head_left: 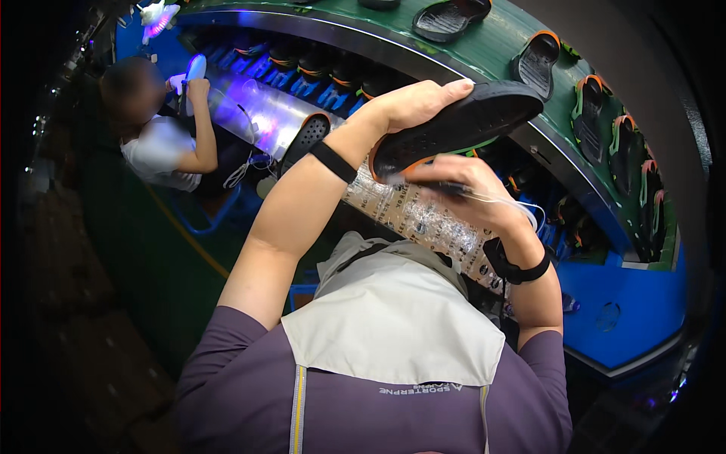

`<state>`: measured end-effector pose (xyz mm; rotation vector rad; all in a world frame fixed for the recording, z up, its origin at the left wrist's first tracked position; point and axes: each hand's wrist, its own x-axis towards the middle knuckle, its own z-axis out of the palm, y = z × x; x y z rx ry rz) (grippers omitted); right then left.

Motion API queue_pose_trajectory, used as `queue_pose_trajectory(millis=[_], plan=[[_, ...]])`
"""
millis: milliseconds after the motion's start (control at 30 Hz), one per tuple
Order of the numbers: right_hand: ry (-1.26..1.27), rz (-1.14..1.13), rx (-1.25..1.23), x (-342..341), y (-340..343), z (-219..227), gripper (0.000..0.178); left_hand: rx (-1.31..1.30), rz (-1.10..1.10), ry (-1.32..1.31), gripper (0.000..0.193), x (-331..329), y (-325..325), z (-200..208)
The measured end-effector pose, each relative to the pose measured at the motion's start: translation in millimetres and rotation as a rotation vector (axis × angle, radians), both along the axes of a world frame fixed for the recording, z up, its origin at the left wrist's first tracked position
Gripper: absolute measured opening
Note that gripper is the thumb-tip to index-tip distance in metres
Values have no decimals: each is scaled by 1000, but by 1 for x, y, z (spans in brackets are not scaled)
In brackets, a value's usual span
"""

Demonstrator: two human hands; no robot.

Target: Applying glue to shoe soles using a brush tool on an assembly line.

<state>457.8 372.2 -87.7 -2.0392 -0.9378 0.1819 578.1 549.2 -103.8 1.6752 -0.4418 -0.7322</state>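
My left hand (pixel 423 104) is closed round a black shoe sole (pixel 463 127) with an orange and green rim, its thumb lying along the upper edge. The sole is tilted, its far end raised to the right. Just below its near end is my right hand (pixel 475 188), smeared by motion. Its fingers are bent round a slim dark object (pixel 439 186) whose kind is too blurred to make out. A thin white cord runs past the right wrist. Both forearms wear black bands.
A green conveyor belt (pixel 484 45) carrying several black soles curves round the far side. Beneath it, a shelf holds more soles on blue racks. A plastic-wrapped bench (pixel 412 212) lies below my hands, with a perforated dark sole (pixel 308 136) at its left. A co-worker (pixel 162 144) sits at far left.
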Motion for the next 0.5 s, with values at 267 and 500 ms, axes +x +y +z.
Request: queue_pose_trajectory(millis=[267,500], plan=[[196,96,-54,0,3,-10,31,40,119,20,89,10,18,-36],[388,-365,168,-13,-14,-42,25,-1018,429,369,79,-23,100,-122]])
